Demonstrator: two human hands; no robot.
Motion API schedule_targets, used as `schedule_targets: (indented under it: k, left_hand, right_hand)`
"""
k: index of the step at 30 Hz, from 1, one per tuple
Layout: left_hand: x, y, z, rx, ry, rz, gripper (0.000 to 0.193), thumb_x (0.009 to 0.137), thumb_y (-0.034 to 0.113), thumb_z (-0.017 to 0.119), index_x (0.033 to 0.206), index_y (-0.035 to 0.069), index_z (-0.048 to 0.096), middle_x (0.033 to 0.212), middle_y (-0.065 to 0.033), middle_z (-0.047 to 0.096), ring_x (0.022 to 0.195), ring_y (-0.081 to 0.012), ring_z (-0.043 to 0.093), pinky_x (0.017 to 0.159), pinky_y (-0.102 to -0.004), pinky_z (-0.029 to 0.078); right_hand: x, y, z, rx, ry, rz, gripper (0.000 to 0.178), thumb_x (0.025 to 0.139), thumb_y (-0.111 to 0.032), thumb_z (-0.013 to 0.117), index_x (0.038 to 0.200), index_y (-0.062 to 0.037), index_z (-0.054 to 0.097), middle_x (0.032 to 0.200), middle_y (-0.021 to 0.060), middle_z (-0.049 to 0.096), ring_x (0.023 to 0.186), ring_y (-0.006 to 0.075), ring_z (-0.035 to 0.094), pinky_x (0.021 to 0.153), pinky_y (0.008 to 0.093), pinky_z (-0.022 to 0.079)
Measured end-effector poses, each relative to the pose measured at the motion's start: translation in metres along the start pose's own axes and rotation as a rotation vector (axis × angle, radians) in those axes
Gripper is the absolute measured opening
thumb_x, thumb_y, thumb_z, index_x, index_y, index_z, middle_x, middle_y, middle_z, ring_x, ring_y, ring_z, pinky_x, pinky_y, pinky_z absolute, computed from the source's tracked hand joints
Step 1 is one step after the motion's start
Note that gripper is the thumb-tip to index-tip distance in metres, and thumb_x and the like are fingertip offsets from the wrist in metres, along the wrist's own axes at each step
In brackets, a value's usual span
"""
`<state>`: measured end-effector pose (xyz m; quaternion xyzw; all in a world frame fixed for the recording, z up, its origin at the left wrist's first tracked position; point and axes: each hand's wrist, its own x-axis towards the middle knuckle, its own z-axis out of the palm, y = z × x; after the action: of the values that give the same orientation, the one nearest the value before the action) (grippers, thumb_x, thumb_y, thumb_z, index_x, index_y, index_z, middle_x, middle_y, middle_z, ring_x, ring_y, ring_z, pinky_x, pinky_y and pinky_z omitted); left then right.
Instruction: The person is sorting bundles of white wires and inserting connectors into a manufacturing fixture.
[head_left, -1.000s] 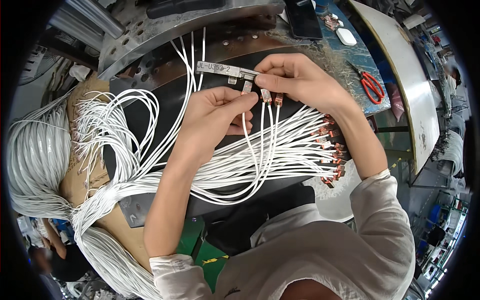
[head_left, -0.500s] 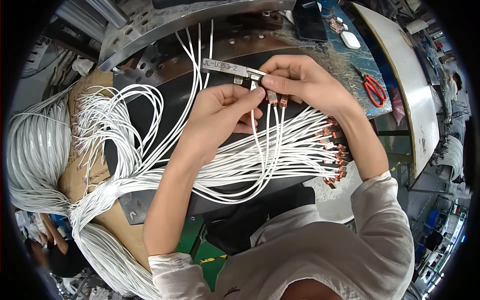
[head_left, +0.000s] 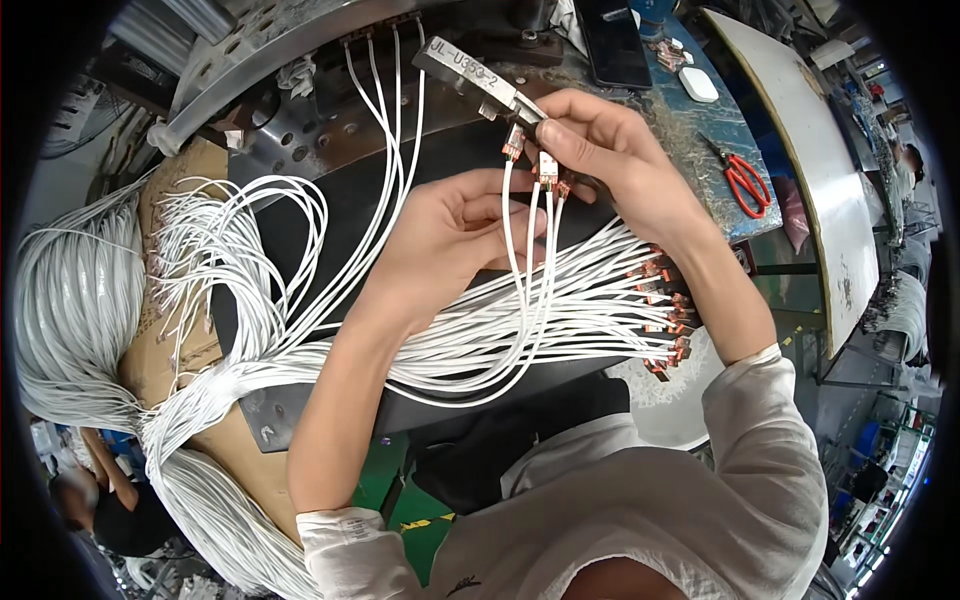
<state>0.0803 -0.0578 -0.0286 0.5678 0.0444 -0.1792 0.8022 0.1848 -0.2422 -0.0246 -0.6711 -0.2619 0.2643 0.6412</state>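
My right hand (head_left: pixel 610 150) is closed round one end of a marked metal bar fixture (head_left: pixel 470 78), which tilts up to the left. Several small copper-coloured connectors sit along the bar's lower side, among them a connector (head_left: pixel 513 142) at its middle and a pale-faced connector (head_left: pixel 547 170) below my right thumb. White cables (head_left: pixel 533 250) hang from them in a loop. Below the bar, my left hand (head_left: pixel 450 230) has its fingers curled at these cables; its fingertips are partly hidden behind them. Beneath both hands lies a bundle of white cables (head_left: pixel 580 300) with connectors at the right ends.
Red-handled pliers (head_left: pixel 745 185), a white case (head_left: pixel 699 84) and a black phone (head_left: pixel 615 45) lie on the blue worktop at right. Several cables hang from the metal machine edge (head_left: pixel 300 60) at the back. Large cable coils (head_left: pixel 80 300) stand left. A person (head_left: pixel 120 510) is at lower left.
The bar has swung so its left end points higher and farther back. My left hand has moved down off the connector at the bar, onto the cables below. My right hand keeps its hold.
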Motion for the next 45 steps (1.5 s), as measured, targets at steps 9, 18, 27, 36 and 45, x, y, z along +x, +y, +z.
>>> schedule_targets:
  k: [9, 18, 27, 36, 45]
  left_hand:
    - [0.0, -0.005, 0.007, 0.153, 0.138, 0.1, 0.035, 0.087, 0.005, 0.074, 0.118, -0.007, 0.064, 0.093, -0.008, 0.072, 0.08, -0.0113, 0.068, 0.073, -0.0245, 0.056]
    - [0.0, 0.002, -0.007, 0.106, 0.175, -0.083, 0.028, 0.094, 0.014, 0.069, 0.112, -0.008, 0.067, 0.087, -0.0084, 0.069, 0.074, -0.0111, 0.067, 0.068, -0.0228, 0.058]
    - [0.002, -0.006, -0.001, 0.091, 0.269, 0.037, 0.025, 0.094, 0.017, 0.069, 0.106, -0.005, 0.07, 0.085, -0.0103, 0.07, 0.074, -0.0154, 0.07, 0.07, -0.0282, 0.06]
    - [0.001, -0.006, 0.001, 0.116, 0.31, 0.058, 0.024, 0.094, 0.016, 0.068, 0.107, -0.004, 0.071, 0.086, -0.0097, 0.071, 0.072, -0.014, 0.069, 0.069, -0.0272, 0.059]
    - [-0.004, 0.022, -0.01, 0.952, 0.346, -0.05, 0.041, 0.096, 0.036, 0.063, 0.088, -0.002, 0.076, 0.064, -0.0045, 0.07, 0.053, -0.009, 0.061, 0.053, -0.0247, 0.048]
  right_hand:
    - [-0.001, 0.0, 0.009, 0.026, -0.019, -0.041, 0.024, 0.098, -0.025, 0.063, 0.111, -0.0048, 0.063, 0.087, -0.0034, 0.066, 0.069, 0.0008, 0.054, 0.054, 0.0173, 0.036]
    - [0.007, 0.001, -0.018, -0.151, -0.025, 0.013, 0.027, 0.088, -0.012, 0.075, 0.11, 0.0008, 0.066, 0.089, 0.0038, 0.072, 0.066, 0.0039, 0.06, 0.054, 0.0185, 0.043]
    - [0.007, -0.006, -0.03, -0.282, -0.205, 0.154, 0.03, 0.084, -0.007, 0.079, 0.109, 0.0043, 0.068, 0.089, 0.0075, 0.074, 0.075, 0.006, 0.066, 0.059, 0.0191, 0.049]
    - [0.009, 0.001, -0.03, -0.229, -0.152, 0.133, 0.031, 0.084, -0.008, 0.079, 0.109, 0.0047, 0.068, 0.09, 0.0073, 0.074, 0.072, 0.0051, 0.063, 0.057, 0.0193, 0.046]
    - [0.036, -0.015, -0.034, -0.877, -0.301, -0.18, 0.032, 0.076, -0.014, 0.083, 0.105, -0.002, 0.075, 0.103, 0.0122, 0.066, 0.093, 0.024, 0.064, 0.081, 0.0342, 0.05]
